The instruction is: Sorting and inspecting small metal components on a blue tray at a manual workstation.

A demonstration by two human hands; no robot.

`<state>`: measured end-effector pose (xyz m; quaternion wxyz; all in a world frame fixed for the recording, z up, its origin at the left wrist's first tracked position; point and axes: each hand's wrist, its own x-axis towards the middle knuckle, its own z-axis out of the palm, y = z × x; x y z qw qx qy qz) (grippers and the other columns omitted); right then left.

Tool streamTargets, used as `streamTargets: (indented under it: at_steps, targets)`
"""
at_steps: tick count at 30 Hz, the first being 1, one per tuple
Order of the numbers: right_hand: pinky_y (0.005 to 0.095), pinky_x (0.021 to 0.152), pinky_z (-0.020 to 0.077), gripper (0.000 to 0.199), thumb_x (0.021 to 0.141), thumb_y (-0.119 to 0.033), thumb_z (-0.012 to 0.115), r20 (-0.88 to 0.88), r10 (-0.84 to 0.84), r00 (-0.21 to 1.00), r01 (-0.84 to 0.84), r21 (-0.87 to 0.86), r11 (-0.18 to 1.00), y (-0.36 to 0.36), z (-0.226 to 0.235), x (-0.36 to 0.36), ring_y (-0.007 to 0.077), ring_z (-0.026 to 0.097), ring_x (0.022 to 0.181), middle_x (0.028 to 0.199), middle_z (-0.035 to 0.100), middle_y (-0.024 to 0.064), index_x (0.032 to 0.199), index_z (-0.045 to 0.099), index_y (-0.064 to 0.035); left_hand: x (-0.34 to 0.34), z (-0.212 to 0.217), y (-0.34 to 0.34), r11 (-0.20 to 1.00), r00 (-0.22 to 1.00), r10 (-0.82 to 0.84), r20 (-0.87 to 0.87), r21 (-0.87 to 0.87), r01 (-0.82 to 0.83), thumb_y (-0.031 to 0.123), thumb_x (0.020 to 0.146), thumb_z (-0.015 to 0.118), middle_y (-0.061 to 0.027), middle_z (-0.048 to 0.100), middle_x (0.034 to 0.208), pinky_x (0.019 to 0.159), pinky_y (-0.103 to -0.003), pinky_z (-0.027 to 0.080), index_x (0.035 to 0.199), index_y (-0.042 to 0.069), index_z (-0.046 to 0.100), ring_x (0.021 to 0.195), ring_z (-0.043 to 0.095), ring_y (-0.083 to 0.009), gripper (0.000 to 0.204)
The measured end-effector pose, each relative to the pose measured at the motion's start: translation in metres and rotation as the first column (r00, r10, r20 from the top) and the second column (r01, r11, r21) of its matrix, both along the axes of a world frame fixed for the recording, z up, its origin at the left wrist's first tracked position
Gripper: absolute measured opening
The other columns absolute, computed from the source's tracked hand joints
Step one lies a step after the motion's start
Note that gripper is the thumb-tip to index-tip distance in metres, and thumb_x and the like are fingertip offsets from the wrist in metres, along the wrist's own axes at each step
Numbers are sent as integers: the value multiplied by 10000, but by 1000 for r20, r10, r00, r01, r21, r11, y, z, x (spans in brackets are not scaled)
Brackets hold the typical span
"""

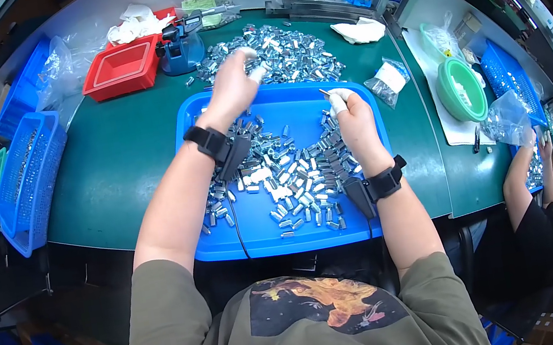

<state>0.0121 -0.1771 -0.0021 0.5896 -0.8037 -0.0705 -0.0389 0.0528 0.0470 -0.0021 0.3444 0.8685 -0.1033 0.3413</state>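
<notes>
My left hand (pixel 233 86), white covers on its fingertips, reaches over the tray's far rim at the near edge of a heap of small silvery metal parts (pixel 293 53). Its thumb and forefinger are apart, and nothing shows between them. Over the right part of the blue tray (pixel 189 125), my right hand (pixel 358 122) is closed, its white-covered fingertips pinching a small slim metal piece (pixel 325 92) whose exact kind I cannot make out. Below both hands, many similar cylindrical metal parts (pixel 292 177) lie loose in the tray.
At the back left stand a red bin (pixel 121 68) and a blue-based measuring gauge (pixel 181 48). A clear bag of parts (pixel 389 80) and a white cloth (pixel 360 30) lie right. Blue baskets (pixel 36 180) flank the left; a green bowl (pixel 461 89) and a co-worker's arm (pixel 517 175) are right.
</notes>
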Motion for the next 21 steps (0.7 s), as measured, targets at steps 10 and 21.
streamTargets:
  at_steps: [10,21]
  targets:
    - [200,583,402,165,867,-119,550,252,52,966,12,-249,968,2,-12,-1,56,487,673,780,568,-7,975,604,-6,-26,0,-25,904,642,-339,-688,-48,425,196,750,678,-76,620,785,670,-299,476,914,39,610,744,611,-187,237]
    - [306,577,451,146,836,-142,579,269,-12,963,65,-188,980,5,-6,-9,203,584,639,754,626,113,884,638,-18,-31,3,-47,384,455,-841,-292,-916,121,153,858,571,-51,611,861,647,-231,491,1009,43,552,750,609,-123,187]
